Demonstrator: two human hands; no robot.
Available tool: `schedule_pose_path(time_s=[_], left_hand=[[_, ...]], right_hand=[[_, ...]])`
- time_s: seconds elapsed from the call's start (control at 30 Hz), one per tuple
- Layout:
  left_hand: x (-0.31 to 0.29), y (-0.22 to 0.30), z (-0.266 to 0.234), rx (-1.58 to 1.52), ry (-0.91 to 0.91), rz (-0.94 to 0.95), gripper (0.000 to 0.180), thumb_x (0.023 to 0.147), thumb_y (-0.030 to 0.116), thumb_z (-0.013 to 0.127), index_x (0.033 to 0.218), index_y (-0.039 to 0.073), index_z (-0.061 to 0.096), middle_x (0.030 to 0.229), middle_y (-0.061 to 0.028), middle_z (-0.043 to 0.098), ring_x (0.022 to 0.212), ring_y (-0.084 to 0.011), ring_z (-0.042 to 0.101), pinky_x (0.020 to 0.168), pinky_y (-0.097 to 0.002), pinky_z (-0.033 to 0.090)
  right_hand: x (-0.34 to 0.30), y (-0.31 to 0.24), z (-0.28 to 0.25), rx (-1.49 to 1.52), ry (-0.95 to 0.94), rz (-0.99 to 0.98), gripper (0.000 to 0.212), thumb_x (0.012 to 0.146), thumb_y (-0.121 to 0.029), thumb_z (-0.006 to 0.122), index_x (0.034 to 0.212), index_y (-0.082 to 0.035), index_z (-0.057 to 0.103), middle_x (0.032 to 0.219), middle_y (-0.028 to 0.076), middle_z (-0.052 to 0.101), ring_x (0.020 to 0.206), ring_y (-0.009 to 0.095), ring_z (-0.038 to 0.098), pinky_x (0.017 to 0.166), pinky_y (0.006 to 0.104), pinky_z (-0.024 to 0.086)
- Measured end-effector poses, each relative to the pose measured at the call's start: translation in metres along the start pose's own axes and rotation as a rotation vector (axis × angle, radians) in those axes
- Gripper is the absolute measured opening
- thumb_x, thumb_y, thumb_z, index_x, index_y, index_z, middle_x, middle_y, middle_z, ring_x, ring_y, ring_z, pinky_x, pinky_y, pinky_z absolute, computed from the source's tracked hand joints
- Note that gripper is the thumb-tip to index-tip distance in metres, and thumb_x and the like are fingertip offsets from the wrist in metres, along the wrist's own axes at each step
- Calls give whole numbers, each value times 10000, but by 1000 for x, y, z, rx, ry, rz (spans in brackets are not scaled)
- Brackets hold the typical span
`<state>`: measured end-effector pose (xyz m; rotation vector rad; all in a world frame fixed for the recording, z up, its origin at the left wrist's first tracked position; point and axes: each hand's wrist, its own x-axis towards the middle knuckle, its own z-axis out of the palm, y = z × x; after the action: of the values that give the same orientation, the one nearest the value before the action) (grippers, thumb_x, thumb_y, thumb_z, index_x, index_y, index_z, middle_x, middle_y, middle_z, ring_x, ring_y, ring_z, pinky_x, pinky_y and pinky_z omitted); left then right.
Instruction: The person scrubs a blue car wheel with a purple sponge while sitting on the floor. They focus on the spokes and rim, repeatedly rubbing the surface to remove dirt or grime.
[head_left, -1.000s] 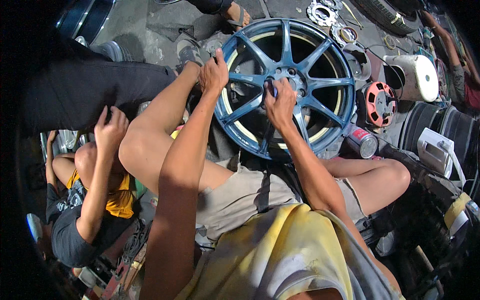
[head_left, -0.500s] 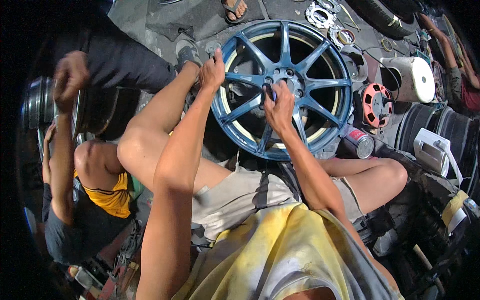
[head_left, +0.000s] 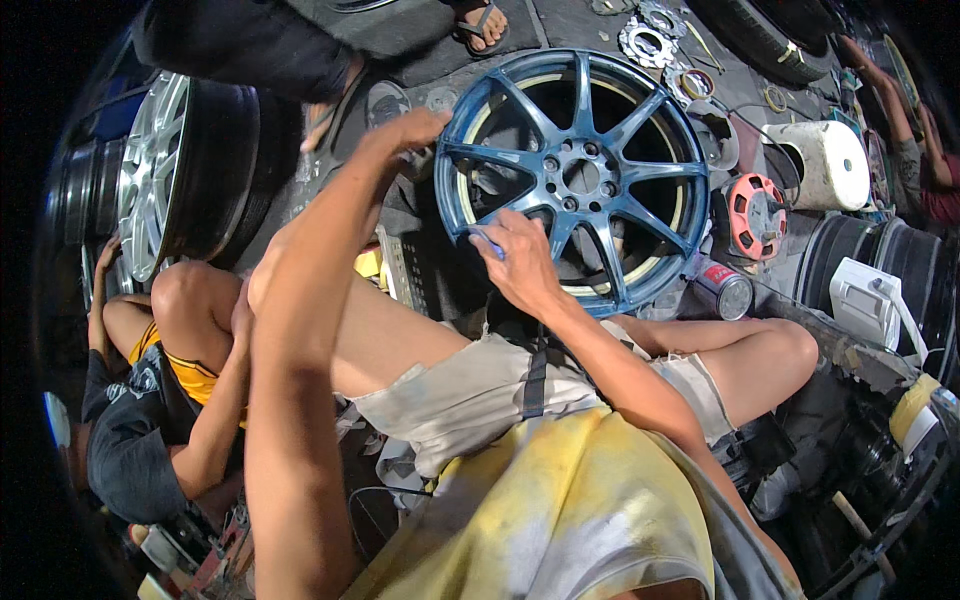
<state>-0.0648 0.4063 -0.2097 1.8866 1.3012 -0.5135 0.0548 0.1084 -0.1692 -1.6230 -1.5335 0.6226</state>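
Note:
A blue multi-spoke wheel rim (head_left: 640,172) lies tilted in front of me, face up, with patchy, worn-looking paint. My left hand (head_left: 412,132) is closed on its upper left edge; the fingertips are partly hidden. Over the lower left edge of the rim, my right hand (head_left: 522,258) holds a small blue object (head_left: 487,243) pressed to the end of a spoke. Most of that object is covered by my fingers, so its kind does not show.
Left of me, a person in a dark shirt (head_left: 135,440) sits by a silver wheel (head_left: 150,180). Another person's sandalled foot (head_left: 485,28) stands beyond the rim. Rightward are a tin can (head_left: 722,290), an orange reel (head_left: 757,217), a white container (head_left: 820,163) and a tyre (head_left: 765,40).
My right hand has moved from the hub to the rim's lower left edge with the blue object. The rim has turned slightly. The dark-trousered leg at upper left has shifted away.

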Motion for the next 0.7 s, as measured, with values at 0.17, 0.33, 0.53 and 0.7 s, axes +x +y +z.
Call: schedule_pose_path(time_s=[0.17, 0.33, 0.53, 0.7], left_hand=[[-77, 27, -82, 329, -37, 250, 712, 1041, 615, 464, 1112, -52, 703, 1052, -210, 721, 944, -271, 647, 894, -400, 501], [-120, -13, -86, -102, 249, 352, 681, 1032, 601, 522, 1036, -57, 696, 894, -90, 681, 823, -173, 592, 781, -338, 492], [-150, 6, -114, -43, 294, 313, 607, 1022, 607, 556, 1103, 30, 726, 927, -47, 669, 884, -150, 608, 769, -293, 486], [-185, -3, -120, -97, 479, 282, 628, 1016, 602, 571, 1259, 44, 723, 1007, -112, 719, 904, -189, 673, 820, -329, 527]], right_hand=[[7, -10, 21, -185, -47, -47, 83, 851, -87, 719, 920, -40, 721, 895, 105, 567, 914, 306, 575, 775, 453, 373], [17, -24, 46, -205, 2, -5, 71, 811, -58, 708, 871, -38, 675, 903, 117, 564, 927, 321, 573, 791, 457, 366], [57, -13, 39, 206, 184, 316, 232, 954, -193, 696, 841, 9, 672, 858, 176, 603, 783, 404, 604, 698, 496, 434], [39, -4, -26, 27, -116, -4, 155, 924, -108, 703, 1039, -7, 724, 1089, 168, 653, 895, 374, 676, 786, 442, 531]])
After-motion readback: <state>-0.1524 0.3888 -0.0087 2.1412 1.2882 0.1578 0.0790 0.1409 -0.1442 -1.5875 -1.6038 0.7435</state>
